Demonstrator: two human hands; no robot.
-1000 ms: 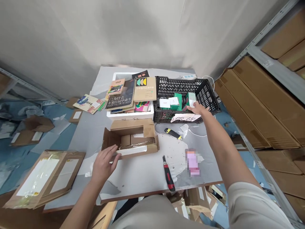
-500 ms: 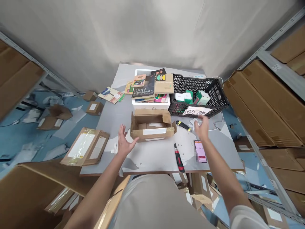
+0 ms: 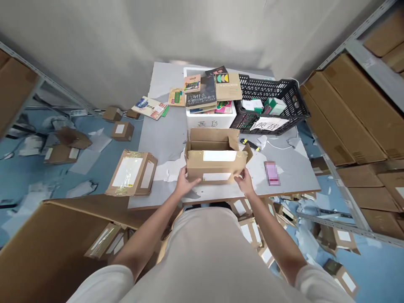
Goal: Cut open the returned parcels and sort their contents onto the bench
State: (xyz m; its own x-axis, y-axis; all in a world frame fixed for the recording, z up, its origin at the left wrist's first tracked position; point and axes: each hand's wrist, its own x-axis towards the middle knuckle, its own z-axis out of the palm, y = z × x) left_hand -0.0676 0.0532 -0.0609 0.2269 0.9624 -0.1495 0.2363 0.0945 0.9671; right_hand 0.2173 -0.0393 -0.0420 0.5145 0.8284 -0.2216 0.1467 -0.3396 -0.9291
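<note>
An open cardboard box (image 3: 217, 167) sits at the middle of the frame, near the front edge of the grey table (image 3: 167, 136). Its long axis runs left to right across the picture, roughly parallel to that edge. The broad front wall, with two white labels one above the other, faces the person; the opening points up and toward the top of the frame, with a flap sticking out at the right end. Whether its underside rests fully on the table cannot be told.

The left hand (image 3: 184, 184) grasps the box's lower left corner, thumb spread wide from the fingers and pointing right along the bottom of the front wall, the other fingers partly hidden at the end. The right hand (image 3: 245, 183) grasps the lower right corner, thumb on the front wall and fingers curled about the end, the gap between them narrower.

Just beyond the box, at upper centre, stands a white bin (image 3: 210, 122) heaped with books; right of it is a black crate (image 3: 298, 101) with green-and-white packs. A yellow-and-black cutter (image 3: 251, 144) lies just right of the box, and a taped carton (image 3: 131, 172) sits left of centre.
</note>
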